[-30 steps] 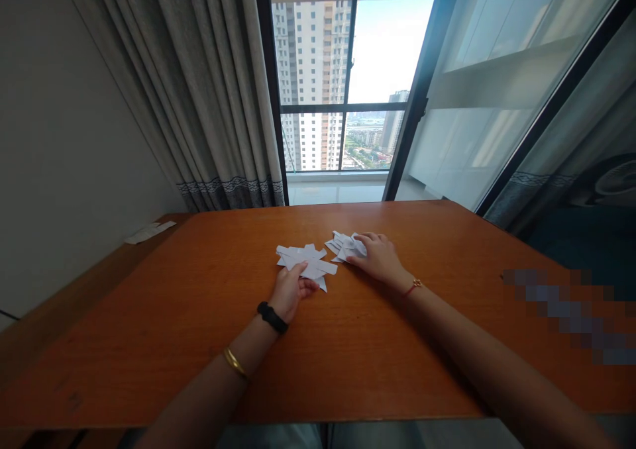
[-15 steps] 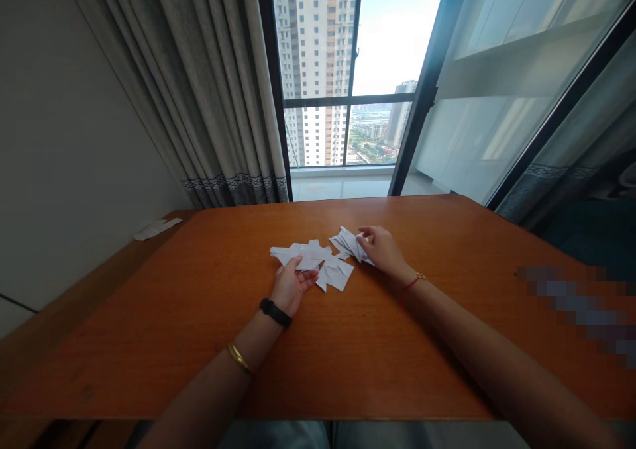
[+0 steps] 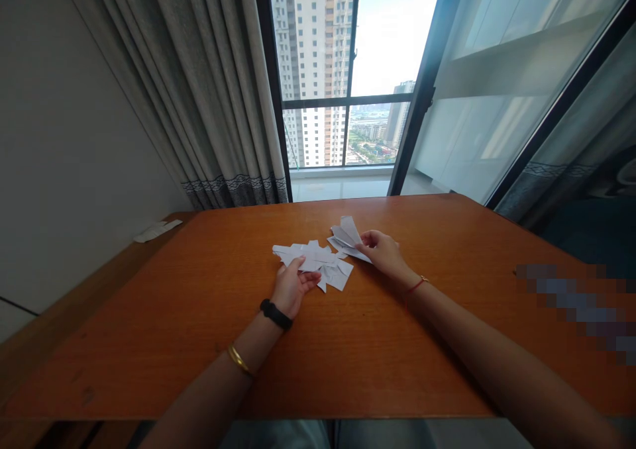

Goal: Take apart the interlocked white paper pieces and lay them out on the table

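Note:
On the brown wooden table point(image 3: 348, 343), my left hand point(image 3: 291, 289) is closed on a bundle of white paper pieces point(image 3: 304, 255) held just above the surface. My right hand point(image 3: 385, 253) pinches a second bundle of white paper pieces point(image 3: 346, 236), raised and fanned upward at its far end. Between the two hands a few loose white paper pieces point(image 3: 336, 275) lie flat on the table. A black band and a gold bangle are on my left wrist, a red string on my right.
A small white paper scrap point(image 3: 156, 230) lies on a lower ledge at the far left. Grey curtains point(image 3: 209, 104) and a large window point(image 3: 342, 78) stand behind the table. A dark blue seat point(image 3: 586, 244) is at the right.
My right hand has lifted its paper bundle off the table and tilted it up. My left hand raised its bundle slightly, leaving a few loose pieces on the table.

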`<state>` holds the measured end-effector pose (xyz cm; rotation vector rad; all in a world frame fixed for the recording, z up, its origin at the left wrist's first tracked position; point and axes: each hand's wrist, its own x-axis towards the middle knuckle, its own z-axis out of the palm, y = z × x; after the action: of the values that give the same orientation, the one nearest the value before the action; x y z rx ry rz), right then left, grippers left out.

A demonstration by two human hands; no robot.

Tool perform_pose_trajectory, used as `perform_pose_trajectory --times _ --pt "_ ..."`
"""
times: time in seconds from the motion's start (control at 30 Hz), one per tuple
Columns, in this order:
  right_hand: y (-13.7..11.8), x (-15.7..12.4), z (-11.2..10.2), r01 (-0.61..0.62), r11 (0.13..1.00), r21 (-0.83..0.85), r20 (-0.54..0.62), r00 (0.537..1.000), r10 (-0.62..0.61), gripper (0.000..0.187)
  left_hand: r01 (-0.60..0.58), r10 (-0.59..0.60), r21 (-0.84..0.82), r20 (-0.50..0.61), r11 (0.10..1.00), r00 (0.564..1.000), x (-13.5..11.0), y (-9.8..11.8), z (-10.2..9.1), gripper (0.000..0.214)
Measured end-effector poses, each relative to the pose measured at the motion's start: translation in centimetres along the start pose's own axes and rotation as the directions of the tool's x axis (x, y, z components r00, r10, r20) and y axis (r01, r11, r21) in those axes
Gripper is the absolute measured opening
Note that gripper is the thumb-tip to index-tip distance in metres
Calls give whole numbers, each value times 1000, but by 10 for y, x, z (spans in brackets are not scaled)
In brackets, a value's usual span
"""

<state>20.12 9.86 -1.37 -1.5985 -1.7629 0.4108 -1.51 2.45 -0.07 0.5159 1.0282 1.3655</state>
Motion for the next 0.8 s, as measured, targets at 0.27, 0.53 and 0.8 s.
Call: perform_pose_trajectory --times 0.27,0.53,0.8 --pt "-3 -3 -1 103 951 -291 3 994 -107 36 -11 11 8 -7 1000 1000 -1 1 2 10" --pt "0 -3 -3 190 891 -411 -31 974 -222 28 -10 8 35 57 999 998 -2 -2 0 18" --pt "-53 -48 -11 598 774 -207 -160 760 -630 18 2 -21 69 275 998 961 -7 -6 2 34"
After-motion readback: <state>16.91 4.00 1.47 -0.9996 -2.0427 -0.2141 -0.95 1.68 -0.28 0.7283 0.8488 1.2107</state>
